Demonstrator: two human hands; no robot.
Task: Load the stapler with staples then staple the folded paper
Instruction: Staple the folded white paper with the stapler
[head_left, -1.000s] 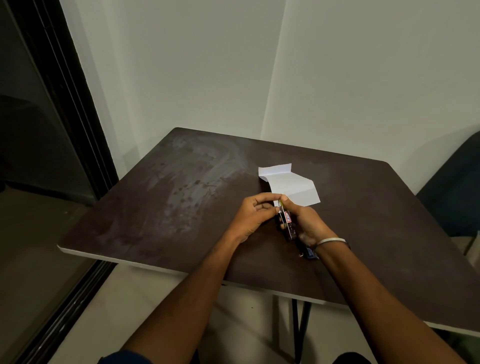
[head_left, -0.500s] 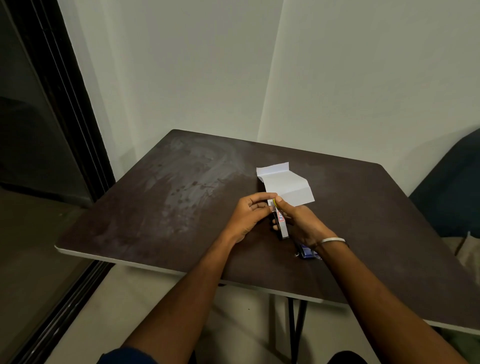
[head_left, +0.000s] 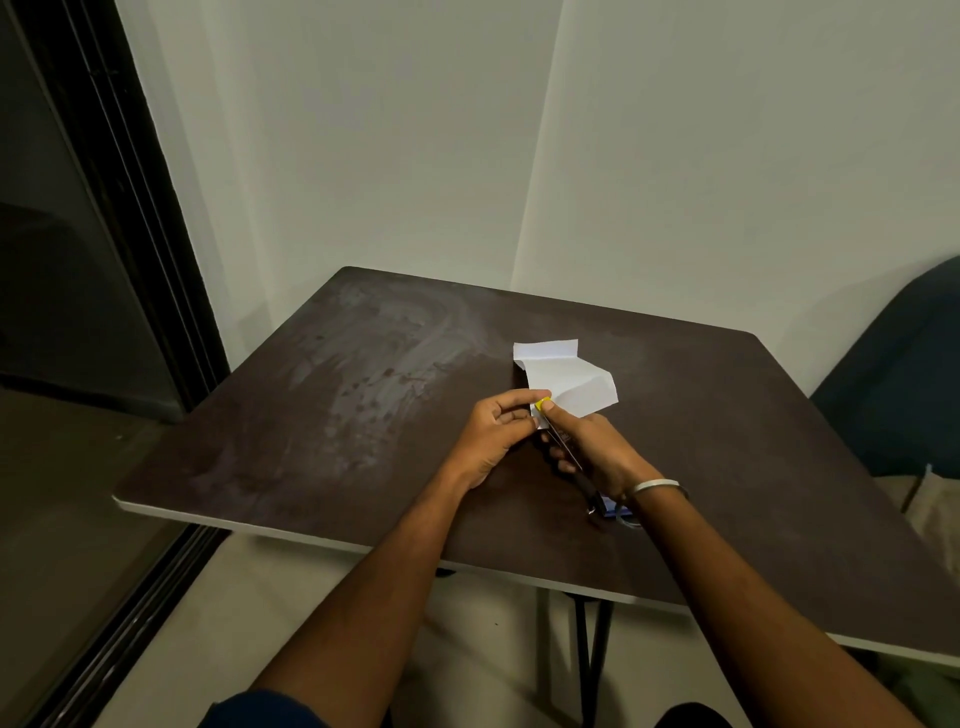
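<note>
The fingers of the left hand curl inward, thumb and forefinger pinched at the far tip of a slim dark stapler with a small yellow end piece. The fingers of the right hand wrap around the stapler's body from the right and clamp it, so most of it is hidden; whether it is open or closed cannot be told. The stapler is held just above the counter, its long axis running diagonally from the yellow tip, far and left, back toward the right wrist, near and right. That wrist carries a thin silver bangle.

Just beyond the hands lies the folded white sheet of paper, creased and lying loosely on the surface, its near left corner touching or overlapping the fingertips. A small blue object, half hidden under the right wrist, lies on the counter; what it is cannot be made out.

The counter is a dark brown square-cornered board with a pale edge, smeared with greyish streaks on its left half. It stands in a corner of plain off-white walls. A dark framed glass door fills the left side, a dark blue chair stands at the right, and the floor is pale.
</note>
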